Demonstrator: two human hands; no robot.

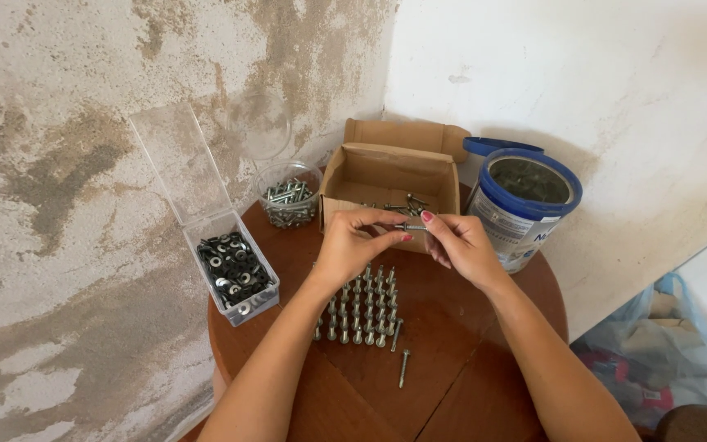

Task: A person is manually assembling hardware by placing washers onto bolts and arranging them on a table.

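Note:
My left hand (352, 243) and my right hand (458, 244) meet above the round wooden table (452, 360), both pinching one metal screw (410, 227) held level between the fingertips. Below the hands, several screws stand upright in neat rows (362, 309) on the table. One loose screw (403, 367) lies flat in front of the rows, and another leans at their right edge.
A clear plastic box (235, 274) with its lid up holds dark washers at the left. A round clear tub of screws (289, 196) and an open cardboard box (390, 184) sit behind. A blue-rimmed tin (524, 200) stands at right. A plastic bag (656, 348) lies on the floor.

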